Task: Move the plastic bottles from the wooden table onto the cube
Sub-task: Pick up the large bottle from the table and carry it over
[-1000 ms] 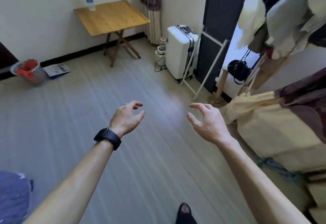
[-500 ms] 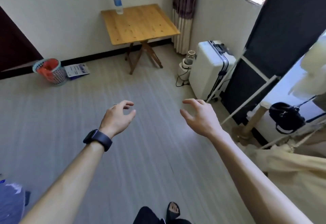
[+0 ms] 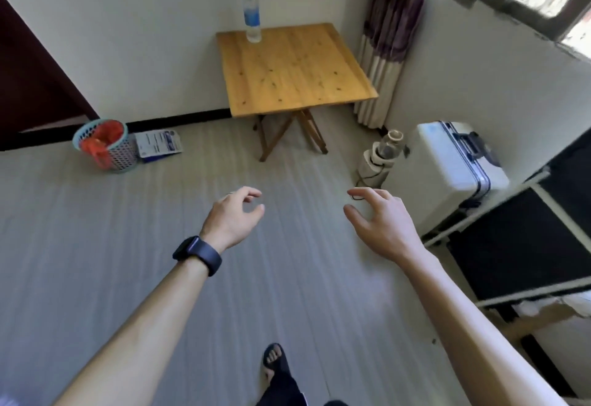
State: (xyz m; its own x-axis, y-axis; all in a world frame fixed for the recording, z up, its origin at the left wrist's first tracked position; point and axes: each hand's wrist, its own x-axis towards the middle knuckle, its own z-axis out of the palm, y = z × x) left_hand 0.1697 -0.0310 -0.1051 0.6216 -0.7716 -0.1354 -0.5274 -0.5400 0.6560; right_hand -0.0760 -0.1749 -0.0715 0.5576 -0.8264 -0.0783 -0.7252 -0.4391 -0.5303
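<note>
Grey floor [image 3: 134,245] (bare) between empty hands and wooden table [image 3: 297,69]; suitcase [image 3: 454,162] beside.

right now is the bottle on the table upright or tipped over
Upright: the bottle stands on its base, cap up, at the wooden table's far left corner.

No text can be read: the plastic bottle's [image 3: 252,12] blue label and the floor leaflet's [image 3: 158,145] print are blurred.

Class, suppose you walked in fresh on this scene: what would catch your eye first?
Probably the plastic bottle standing upright, alone, at the far left corner of the wooden table by the wall. Next, the left hand and right hand, both empty, held out over bare floor.
</note>
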